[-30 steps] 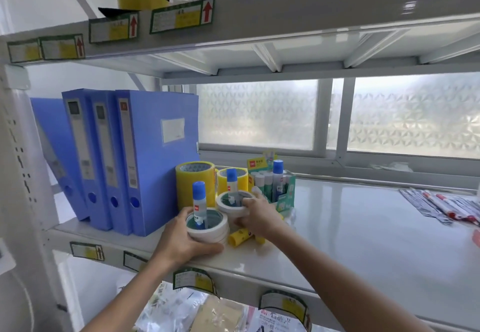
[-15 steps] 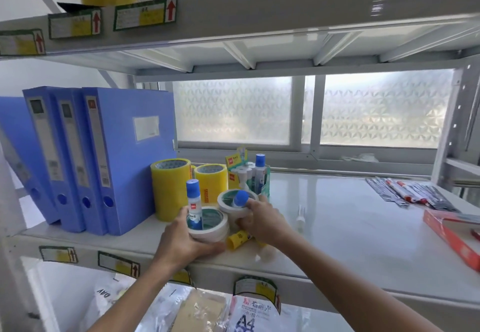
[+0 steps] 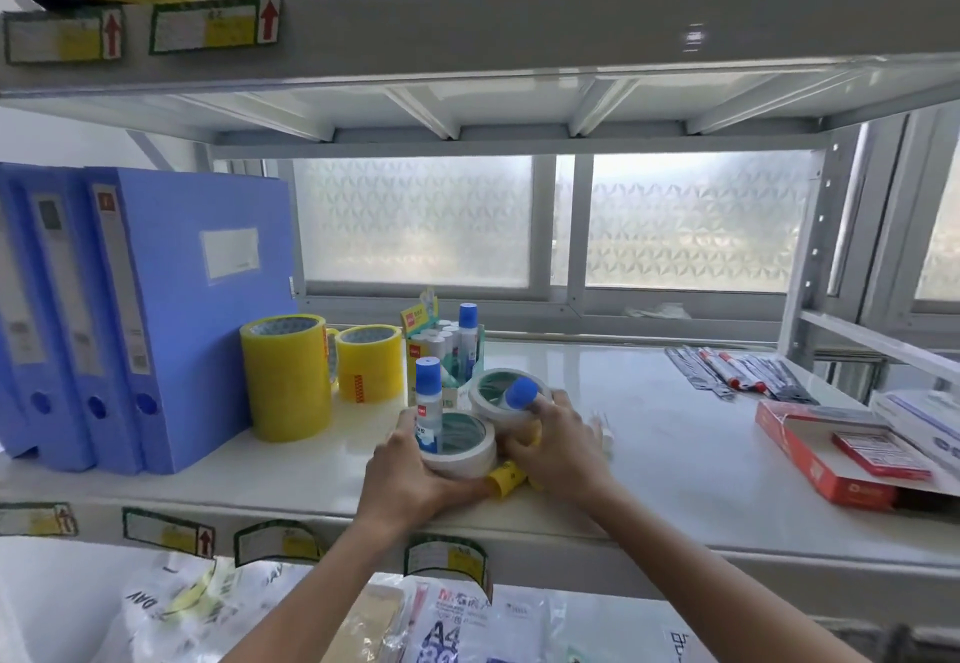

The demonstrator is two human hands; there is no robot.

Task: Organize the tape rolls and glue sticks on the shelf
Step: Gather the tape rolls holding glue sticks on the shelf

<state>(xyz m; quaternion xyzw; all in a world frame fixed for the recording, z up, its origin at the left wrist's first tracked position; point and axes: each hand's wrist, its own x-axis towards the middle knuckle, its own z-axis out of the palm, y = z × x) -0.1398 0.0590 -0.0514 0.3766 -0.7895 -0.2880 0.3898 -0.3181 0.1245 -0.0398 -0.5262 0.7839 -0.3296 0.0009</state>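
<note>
on shelf (image 3: 649, 454) front: left hand (image 3: 410, 486) grips tape roll (image 3: 460, 457) (glue stick (image 3: 428, 402) upright inside); right hand (image 3: 561, 449) pinches tilted stick (image 3: 521, 393).

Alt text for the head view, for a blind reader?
At a white shelf, the left hand grips the near tape roll holding an upright glue stick; the right hand grips the far tape roll, where a leaning glue stick rests. Yellow tape rolls and blue binders stand beside.

Glue stick (image 3: 521, 393) apparently inside tape roll (image 3: 497, 416)
</note>
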